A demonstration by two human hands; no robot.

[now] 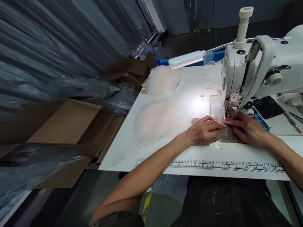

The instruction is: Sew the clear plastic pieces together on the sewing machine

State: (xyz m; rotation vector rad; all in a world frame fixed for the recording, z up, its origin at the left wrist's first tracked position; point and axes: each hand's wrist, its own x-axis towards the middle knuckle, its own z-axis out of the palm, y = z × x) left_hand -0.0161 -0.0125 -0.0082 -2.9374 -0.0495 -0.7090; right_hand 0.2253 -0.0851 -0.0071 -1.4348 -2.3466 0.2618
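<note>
sheer, pale fabric piece (pixel 221 121) with small pink spots lies flat on the white surface (pixel 165 138), right under your fingertips and just in front of the sewing machine (pixel 260 66). your left hand (pixel 205 130) lies palm down with its fingers pressing the near-left edge of the piece; your right hand (pixel 246 127) meets it from the other side, fingertips pinching or pinning the same edge. neither hand is clenched, and both touch the fabric rather than lift it. whether the right fingers truly nip a fold i cannot tell.

beyond your hands the needle area (pixel 228 108) sits under the lamp (pixel 187 59), whose glare falls just past your left knuckles. blue snips (pixel 261 121) lie just right of your right hand. two pale fabric stacks (pixel 156 119) rest well left of your left hand, and a printed ruler (pixel 213 165) runs along the surface edge nearest your body.

this looks like the aligning step, edges being matched before stitching. the next move likely calls for sliding the piece forward under the foot while you keep both layers flat and your fingertips clear of the needle.
</note>
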